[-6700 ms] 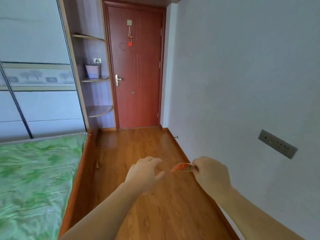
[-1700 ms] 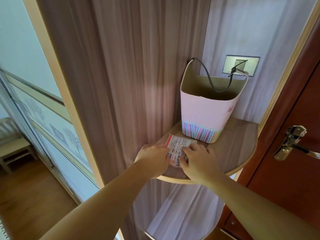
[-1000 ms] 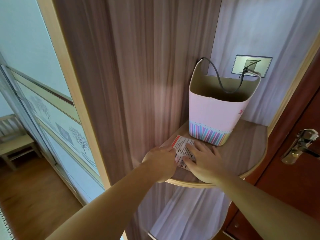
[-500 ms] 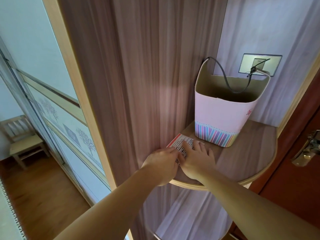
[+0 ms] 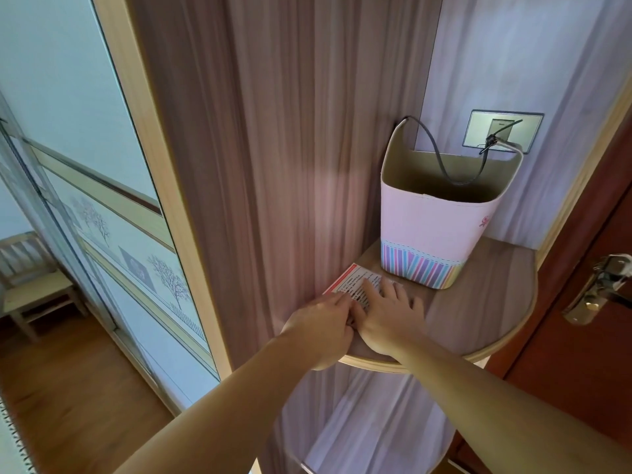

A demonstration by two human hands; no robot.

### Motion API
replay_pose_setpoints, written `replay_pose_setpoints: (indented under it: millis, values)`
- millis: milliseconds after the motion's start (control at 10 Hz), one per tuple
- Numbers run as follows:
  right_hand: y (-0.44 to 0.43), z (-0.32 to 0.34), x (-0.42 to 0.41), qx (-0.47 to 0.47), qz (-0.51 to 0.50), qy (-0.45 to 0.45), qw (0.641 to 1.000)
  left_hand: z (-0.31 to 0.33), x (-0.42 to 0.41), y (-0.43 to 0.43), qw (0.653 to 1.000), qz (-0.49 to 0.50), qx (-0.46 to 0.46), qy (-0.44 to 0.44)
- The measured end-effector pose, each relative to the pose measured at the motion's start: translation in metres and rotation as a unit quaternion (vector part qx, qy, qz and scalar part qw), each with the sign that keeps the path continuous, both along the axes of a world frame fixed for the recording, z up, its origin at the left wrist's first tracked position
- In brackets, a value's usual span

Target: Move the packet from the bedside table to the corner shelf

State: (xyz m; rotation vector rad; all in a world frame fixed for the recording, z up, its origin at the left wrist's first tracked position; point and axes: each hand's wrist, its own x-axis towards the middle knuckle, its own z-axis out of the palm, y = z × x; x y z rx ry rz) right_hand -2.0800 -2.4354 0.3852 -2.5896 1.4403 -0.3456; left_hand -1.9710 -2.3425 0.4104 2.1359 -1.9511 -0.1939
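Already near the finish, you have only the letting-go ahead of you, as far as this view shows.

Corner shelf [image 5: 485,302]: the rounded wooden board between the striped side panel and the red door; this is the destination, and you are working on its left half.

Pink bin [image 5: 434,230]: it stands upright toward the back of the shelf with a grey cord drooping into it from the wall socket [image 5: 502,131]; leave it alone.

Right hand [image 5: 386,319]: your palm faces down and the fingers are stretched forward and loosely fanned, lying flat over the near part of the packet, pressing rather than pinching.

Left hand [image 5: 321,323]: it lies just beside the right one, touching it, fingers extended toward the packet's left near corner; whether they grip the edge or only rest on it, I cannot tell.

Packet [image 5: 352,282]: it lies flat on the shelf, printed side up, red border showing, tucked against the side panel and just in front of the bin; its near half is hidden under your fingers.

Done: by my reading, the carry and the set-down.

Left: lift both hands clear without dragging the packet toward the shelf's front edge.
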Motion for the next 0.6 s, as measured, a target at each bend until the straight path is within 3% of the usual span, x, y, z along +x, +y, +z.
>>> replay_pose_setpoints:
  millis: [300,600]
  values:
    - [-0.004,0.012,-0.016,-0.01,0.021,-0.059,0.998,0.005,0.005,-0.004,1.0,-0.003,-0.023,0.009]
    - [0.0,0.031,-0.039,-0.045,0.024,-0.075,0.996,0.013,-0.01,-0.014,0.998,-0.031,-0.038,-0.045]
